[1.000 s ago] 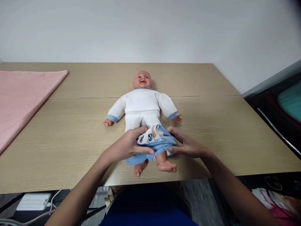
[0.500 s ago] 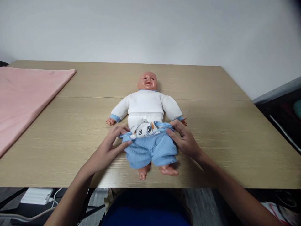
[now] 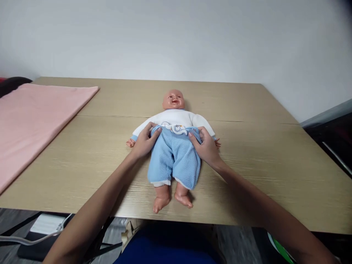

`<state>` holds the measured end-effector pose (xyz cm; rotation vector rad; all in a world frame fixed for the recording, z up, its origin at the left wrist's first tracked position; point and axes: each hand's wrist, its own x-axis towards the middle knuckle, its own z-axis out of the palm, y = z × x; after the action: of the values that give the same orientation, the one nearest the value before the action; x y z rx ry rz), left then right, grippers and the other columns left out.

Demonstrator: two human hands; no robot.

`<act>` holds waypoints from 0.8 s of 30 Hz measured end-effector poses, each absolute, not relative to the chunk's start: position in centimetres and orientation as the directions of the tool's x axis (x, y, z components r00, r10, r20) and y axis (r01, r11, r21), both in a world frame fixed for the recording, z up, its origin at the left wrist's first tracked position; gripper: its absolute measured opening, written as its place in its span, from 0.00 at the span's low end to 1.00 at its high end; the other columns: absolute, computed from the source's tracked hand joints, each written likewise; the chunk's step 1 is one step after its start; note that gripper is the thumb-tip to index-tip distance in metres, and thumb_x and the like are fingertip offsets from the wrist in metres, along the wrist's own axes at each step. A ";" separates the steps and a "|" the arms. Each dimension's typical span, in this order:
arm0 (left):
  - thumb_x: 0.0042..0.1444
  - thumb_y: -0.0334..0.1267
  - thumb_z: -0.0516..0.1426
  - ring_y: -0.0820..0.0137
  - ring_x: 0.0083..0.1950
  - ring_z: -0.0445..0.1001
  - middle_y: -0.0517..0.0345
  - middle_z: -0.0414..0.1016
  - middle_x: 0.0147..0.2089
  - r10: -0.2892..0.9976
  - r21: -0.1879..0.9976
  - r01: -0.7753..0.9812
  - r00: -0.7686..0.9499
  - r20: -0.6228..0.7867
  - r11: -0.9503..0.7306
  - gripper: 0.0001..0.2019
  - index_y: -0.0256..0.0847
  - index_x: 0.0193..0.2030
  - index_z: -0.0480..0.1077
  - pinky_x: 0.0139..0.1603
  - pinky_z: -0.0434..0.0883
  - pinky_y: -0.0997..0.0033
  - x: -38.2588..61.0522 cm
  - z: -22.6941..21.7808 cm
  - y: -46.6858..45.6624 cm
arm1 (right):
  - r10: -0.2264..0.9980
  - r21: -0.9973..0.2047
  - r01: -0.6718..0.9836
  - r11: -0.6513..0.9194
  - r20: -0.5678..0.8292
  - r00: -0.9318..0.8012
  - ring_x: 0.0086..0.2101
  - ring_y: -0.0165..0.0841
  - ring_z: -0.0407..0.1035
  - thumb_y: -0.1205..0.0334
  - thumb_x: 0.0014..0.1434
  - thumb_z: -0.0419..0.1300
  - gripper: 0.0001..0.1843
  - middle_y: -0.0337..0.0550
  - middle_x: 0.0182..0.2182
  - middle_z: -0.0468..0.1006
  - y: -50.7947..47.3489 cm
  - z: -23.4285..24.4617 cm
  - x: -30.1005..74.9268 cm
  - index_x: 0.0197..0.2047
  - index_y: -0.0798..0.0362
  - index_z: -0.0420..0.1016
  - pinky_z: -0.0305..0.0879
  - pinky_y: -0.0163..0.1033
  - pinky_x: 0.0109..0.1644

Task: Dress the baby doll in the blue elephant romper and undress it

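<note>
A baby doll (image 3: 173,99) lies on its back on the wooden table, head away from me and bare feet near the front edge. It wears a white long-sleeved top (image 3: 176,116) with blue cuffs. Blue fleece overalls (image 3: 174,154) cover its legs and belly, and the white animal-face bib is partly folded at the upper edge. My left hand (image 3: 147,139) pinches the upper edge of the overalls at the left. On the right side my right hand (image 3: 205,145) grips the same edge, thumb in front.
A folded pink cloth (image 3: 41,121) lies on the table (image 3: 261,165) at the left. A pale wall (image 3: 176,40) stands behind the table. Below the front edge at the left are a white box (image 3: 48,223) and a cable.
Both hands have pulled the overalls up from the doll's thighs to its belly. The legs of the overalls now hang straighter, and more of the doll's lower legs shows.
</note>
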<state>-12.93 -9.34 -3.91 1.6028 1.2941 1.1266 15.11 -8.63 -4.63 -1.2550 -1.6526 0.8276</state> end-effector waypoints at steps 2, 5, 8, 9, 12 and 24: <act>0.72 0.53 0.62 0.66 0.43 0.68 0.60 0.69 0.41 0.966 0.908 0.329 0.097 0.241 -0.260 0.15 0.44 0.44 0.69 0.47 0.66 0.68 -13.1 -3.9 -9.3 | 0.931 -0.815 0.454 0.361 0.344 -0.124 0.37 0.40 0.68 0.40 0.72 0.65 0.21 0.40 0.34 0.72 -9.0 -4.0 15.4 0.37 0.45 0.67 0.64 0.45 0.46; 0.70 0.53 0.64 0.62 0.54 0.71 0.54 0.74 0.50 0.938 0.870 0.351 0.118 0.326 -0.347 0.15 0.43 0.45 0.72 0.56 0.67 0.66 -13.3 -3.9 -9.1 | 0.910 -0.784 0.473 0.402 0.399 -0.111 0.41 0.42 0.69 0.41 0.73 0.63 0.19 0.41 0.36 0.73 -8.8 -3.6 15.6 0.38 0.45 0.69 0.65 0.45 0.51; 0.71 0.56 0.62 0.68 0.39 0.66 0.62 0.71 0.38 0.973 0.933 0.276 0.087 0.214 -0.230 0.17 0.45 0.46 0.67 0.41 0.64 0.69 -12.9 -4.3 -7.7 | 0.960 -0.882 0.383 0.275 0.275 -0.057 0.36 0.39 0.66 0.38 0.72 0.62 0.20 0.37 0.33 0.70 -6.8 -4.0 15.1 0.41 0.45 0.69 0.64 0.43 0.47; 0.71 0.58 0.62 0.69 0.34 0.62 0.65 0.68 0.35 0.983 0.956 0.233 0.079 0.163 -0.177 0.19 0.46 0.47 0.66 0.37 0.61 0.70 -12.6 -4.4 -7.1 | 0.970 -0.905 0.349 0.243 0.237 -0.059 0.36 0.38 0.66 0.36 0.72 0.61 0.21 0.37 0.34 0.71 -5.9 -4.2 14.9 0.42 0.45 0.69 0.64 0.42 0.46; 0.67 0.63 0.64 0.71 0.32 0.58 0.67 0.64 0.33 0.988 0.978 0.156 0.101 0.121 -0.135 0.23 0.45 0.44 0.65 0.34 0.57 0.70 -12.5 -4.6 -5.5 | 0.974 -0.932 0.286 0.222 0.201 -0.101 0.39 0.38 0.68 0.31 0.71 0.60 0.25 0.39 0.37 0.73 -3.8 -4.9 14.6 0.41 0.46 0.70 0.67 0.42 0.47; 0.65 0.49 0.69 0.53 0.64 0.75 0.47 0.79 0.59 0.859 0.980 0.164 0.512 0.010 -0.109 0.18 0.43 0.56 0.78 0.72 0.68 0.53 -18.2 -4.3 -7.9 | 0.948 -0.961 0.214 0.176 0.107 -0.301 0.54 0.46 0.76 0.37 0.68 0.68 0.22 0.46 0.50 0.82 -8.5 -7.1 20.4 0.53 0.45 0.81 0.74 0.53 0.66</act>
<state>-18.23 -7.92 -4.31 1.5961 0.8981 0.7489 20.44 -8.49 -7.07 -1.1194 -1.6708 1.1825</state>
